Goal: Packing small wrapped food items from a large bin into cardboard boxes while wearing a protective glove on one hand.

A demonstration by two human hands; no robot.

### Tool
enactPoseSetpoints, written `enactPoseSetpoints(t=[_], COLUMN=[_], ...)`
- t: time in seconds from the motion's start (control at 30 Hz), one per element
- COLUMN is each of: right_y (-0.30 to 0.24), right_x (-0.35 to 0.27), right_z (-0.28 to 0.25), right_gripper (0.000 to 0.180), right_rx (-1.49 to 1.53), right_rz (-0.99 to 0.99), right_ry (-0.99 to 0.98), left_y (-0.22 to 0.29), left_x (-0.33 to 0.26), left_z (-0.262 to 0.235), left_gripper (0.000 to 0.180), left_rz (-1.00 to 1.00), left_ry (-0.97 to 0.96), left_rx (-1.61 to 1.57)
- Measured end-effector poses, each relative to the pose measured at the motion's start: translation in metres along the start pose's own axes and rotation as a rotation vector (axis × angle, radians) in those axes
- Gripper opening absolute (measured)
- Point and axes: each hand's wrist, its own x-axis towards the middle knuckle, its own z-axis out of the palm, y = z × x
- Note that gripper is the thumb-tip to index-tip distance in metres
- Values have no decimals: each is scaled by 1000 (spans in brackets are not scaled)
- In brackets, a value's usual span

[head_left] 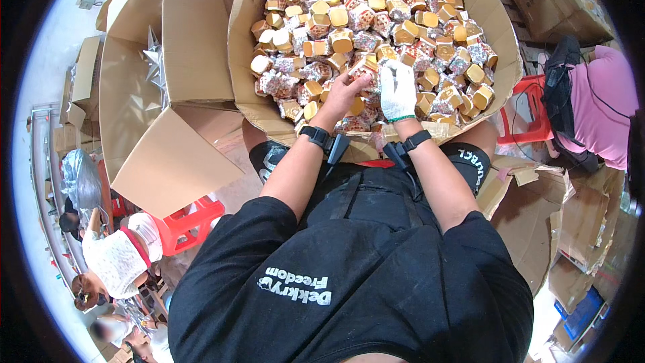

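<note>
Left hand (344, 91): bare, reaching into the near edge of the heap, fingers curling around one small patterned box (363, 67) with a gold-coloured end, clamped on it from the left.
Right hand (396, 87): wearing a white knit glove, lying just beside the left hand, fingers together and pressing down on the heap; whether anything is gripped under the palm cannot be told.
Held box: sitting at the near middle of the heap, touching the left fingertips, just left of the gloved hand.
Heap of small boxes (376, 20): filling the big carton, red-and-white patterned sides and gold ends pointing every way, crowding tight around both hands.
Big carton (242, 20): lying open in front of the knees, brown cardboard walls rising left and right, near rim sagging against the lap.
Wrist bands (316, 136): black straps sitting on both forearms, near the carton rim.
Empty carton (195, 33): standing open to the left, flaps spreading, crinkled clear wrapping (156, 60) showing inside.
Red stool (191, 225): standing near left, beside the thigh.
Second red stool (531, 114): standing right of the big carton.
Person in pink top (605, 101): sitting at the far right, well apart.
Person in white cap (117, 259): crouching at the near left, well apart.
Flat cardboard (578, 222): lying scattered on the floor at the right.
</note>
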Motion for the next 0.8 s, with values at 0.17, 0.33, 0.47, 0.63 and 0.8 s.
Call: enactPoseSetpoints(t=[0.17, 0.33, 0.47, 0.63, 0.8], right_y=[-9, -10, -5, 1, 26], right_x=[1, 2, 0, -1, -10], right_z=[5, 2, 3, 0, 9], right_gripper=[26, 22, 18, 9, 16], right_rx=[-49, -10, 21, -341, -393], right_rz=[-126, -140, -179, -513, -414], right_ry=[-3, -55, -125, -43, 9], left_y=[-12, -21, -24, -34, -26], left_x=[5, 6, 9, 12, 6], left_z=[-3, -3, 0, 0, 5], left_gripper=[39, 32, 39, 36, 22], left_rz=[-17, -109, -82, 198, 233], left_ry=[113, 196, 217, 279, 274], left_rx=[-272, -294, -501, -280, -80])
